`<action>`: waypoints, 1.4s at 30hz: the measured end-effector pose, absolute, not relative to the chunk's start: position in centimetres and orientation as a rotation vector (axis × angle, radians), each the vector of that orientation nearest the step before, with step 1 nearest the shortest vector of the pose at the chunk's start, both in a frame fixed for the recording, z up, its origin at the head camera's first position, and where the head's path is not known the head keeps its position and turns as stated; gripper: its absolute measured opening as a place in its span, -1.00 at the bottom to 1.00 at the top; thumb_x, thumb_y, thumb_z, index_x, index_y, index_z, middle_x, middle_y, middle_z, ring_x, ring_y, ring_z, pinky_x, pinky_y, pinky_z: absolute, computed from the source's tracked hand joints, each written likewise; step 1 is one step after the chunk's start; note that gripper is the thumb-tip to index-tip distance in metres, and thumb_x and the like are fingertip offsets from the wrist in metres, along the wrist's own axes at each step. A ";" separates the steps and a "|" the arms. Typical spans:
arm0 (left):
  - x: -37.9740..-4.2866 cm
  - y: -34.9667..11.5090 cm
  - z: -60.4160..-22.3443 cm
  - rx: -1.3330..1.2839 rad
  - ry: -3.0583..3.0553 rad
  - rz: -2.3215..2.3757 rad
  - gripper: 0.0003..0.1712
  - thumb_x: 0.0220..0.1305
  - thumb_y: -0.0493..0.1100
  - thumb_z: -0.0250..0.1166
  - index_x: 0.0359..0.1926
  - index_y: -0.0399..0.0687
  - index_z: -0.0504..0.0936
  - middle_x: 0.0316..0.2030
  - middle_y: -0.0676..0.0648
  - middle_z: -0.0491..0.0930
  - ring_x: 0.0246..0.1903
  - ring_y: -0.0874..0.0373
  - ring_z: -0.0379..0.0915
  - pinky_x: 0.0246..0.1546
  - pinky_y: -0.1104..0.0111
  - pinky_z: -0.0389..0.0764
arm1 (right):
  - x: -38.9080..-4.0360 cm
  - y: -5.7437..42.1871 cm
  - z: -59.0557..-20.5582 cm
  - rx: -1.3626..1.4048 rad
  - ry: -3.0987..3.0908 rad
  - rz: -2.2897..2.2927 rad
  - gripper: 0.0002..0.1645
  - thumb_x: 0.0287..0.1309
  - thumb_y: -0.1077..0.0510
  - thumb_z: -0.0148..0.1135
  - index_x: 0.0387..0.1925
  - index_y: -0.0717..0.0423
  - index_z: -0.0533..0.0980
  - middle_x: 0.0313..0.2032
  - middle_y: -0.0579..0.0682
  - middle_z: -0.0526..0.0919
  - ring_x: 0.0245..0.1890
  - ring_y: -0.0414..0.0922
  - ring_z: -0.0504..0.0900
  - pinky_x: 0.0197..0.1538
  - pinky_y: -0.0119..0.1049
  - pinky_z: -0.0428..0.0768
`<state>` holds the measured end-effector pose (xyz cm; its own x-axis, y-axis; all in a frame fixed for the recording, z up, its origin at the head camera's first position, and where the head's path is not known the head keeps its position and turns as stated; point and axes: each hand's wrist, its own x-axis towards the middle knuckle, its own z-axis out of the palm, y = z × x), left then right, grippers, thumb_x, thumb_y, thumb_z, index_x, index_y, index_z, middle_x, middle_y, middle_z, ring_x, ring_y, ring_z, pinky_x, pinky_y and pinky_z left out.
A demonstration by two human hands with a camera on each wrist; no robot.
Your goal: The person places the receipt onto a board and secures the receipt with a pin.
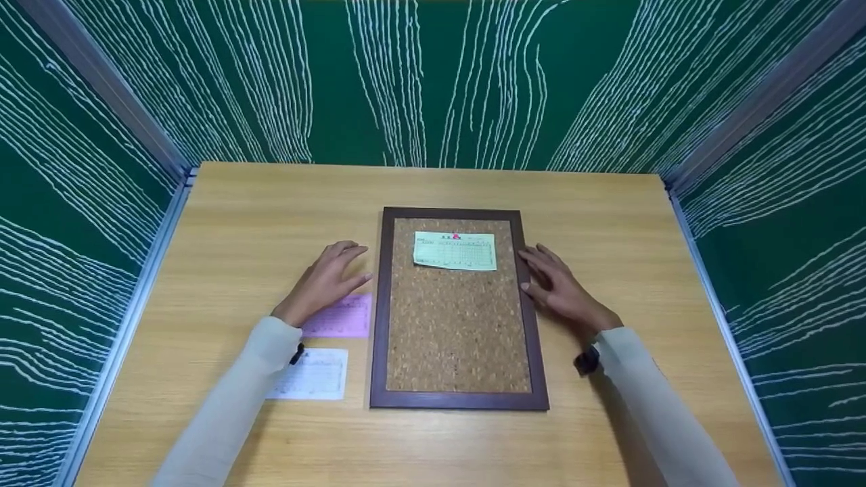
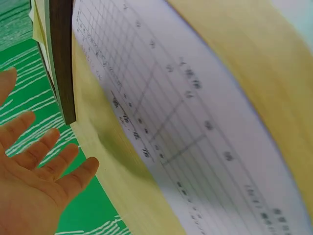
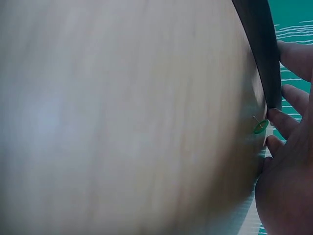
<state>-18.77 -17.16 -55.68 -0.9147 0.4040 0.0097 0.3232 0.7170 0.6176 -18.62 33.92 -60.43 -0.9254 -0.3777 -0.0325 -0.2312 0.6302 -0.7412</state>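
A cork board [image 1: 460, 331] in a dark brown frame lies upright before me on the table. Near its top a pale green printed slip [image 1: 454, 256] hangs from a pink pushpin [image 1: 456, 236]. My right hand [image 1: 565, 287] touches the right side of the frame with its fingertips, fingers fairly straight. In the right wrist view, a green thumbtack [image 3: 261, 127] lies point up on the table by those fingers. My left hand [image 1: 328, 281], fingers spread and holding nothing, hovers left of the frame. It partly covers a pink slip [image 1: 348, 318].
Below the pink slip lies a white printed slip [image 1: 314, 375], partly under my left sleeve in the head view. The wooden table [image 1: 284, 196] meets green walls [image 1: 446, 81] with white wavy lines at the back and both sides.
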 end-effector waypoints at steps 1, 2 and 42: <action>-18.7 -17.2 -55.7 0.590 2.795 0.971 -0.27 0.59 0.11 0.36 0.60 -0.12 0.47 0.57 -0.28 0.37 0.59 -0.25 0.24 0.55 -0.19 0.35 | -18.6 34.0 -60.4 -0.500 2.667 -1.172 -0.16 0.59 0.03 0.31 0.73 0.02 0.23 0.73 0.23 0.11 0.77 0.24 -0.20 0.66 0.45 -0.18; -18.6 -17.3 -55.8 0.587 2.797 0.973 -0.26 0.59 0.11 0.37 0.60 -0.12 0.47 0.57 -0.28 0.37 0.59 -0.24 0.24 0.55 -0.19 0.35 | -18.6 34.0 -60.4 -0.496 2.668 -1.169 -0.16 0.59 0.03 0.31 0.73 0.03 0.23 0.73 0.23 0.11 0.77 0.24 -0.21 0.66 0.45 -0.19; -15.9 -20.9 -56.0 0.426 2.810 1.020 -0.26 0.57 0.05 0.41 0.59 -0.16 0.47 0.59 -0.31 0.35 0.61 -0.28 0.21 0.61 -0.18 0.24 | -18.3 33.9 -60.7 -0.449 2.656 -1.165 -0.15 0.60 -0.05 0.29 0.74 -0.08 0.22 0.76 0.15 0.02 0.78 0.20 -0.24 0.65 0.48 -0.19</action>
